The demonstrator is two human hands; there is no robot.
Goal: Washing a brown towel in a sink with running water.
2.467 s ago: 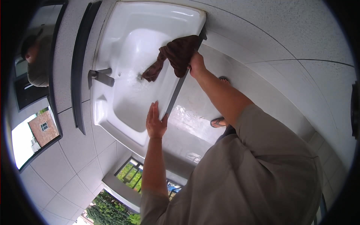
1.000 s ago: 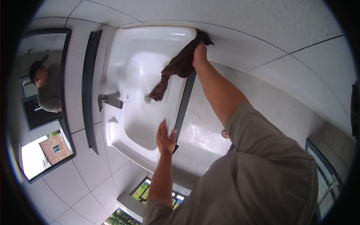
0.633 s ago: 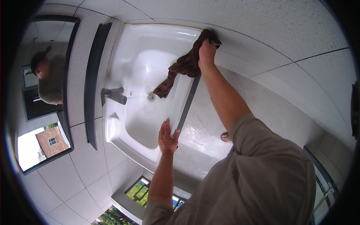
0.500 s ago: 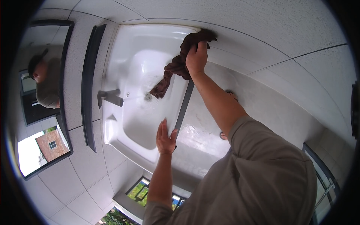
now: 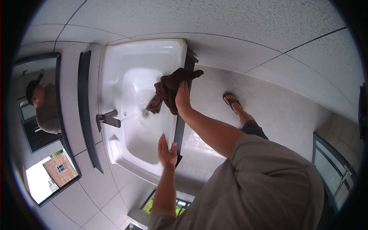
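Note:
My right hand [image 5: 183, 99] presses a dark brown cloth [image 5: 168, 89] against the front edge of the white sink [image 5: 153, 46]. Its fingers are partly hidden by the bunched cloth. One end of the cloth hangs down into the basin near the drain [image 5: 145, 113]. My left hand [image 5: 167, 155] rests on the same front rim, closer to the near end, with its fingers stretched out and nothing in them.
A dark grey faucet [image 5: 109, 119] stands on the sink's wall side. Beyond it are a long dark shelf [image 5: 86, 111] and a black-framed mirror [image 5: 49, 96] on the tiled wall. My sandalled foot [image 5: 232, 101] stands on the grey floor.
My right hand has slid the cloth along the front rim, away from the far corner by the wall and toward my left hand. The left hand stays on the rim. The view has shifted.

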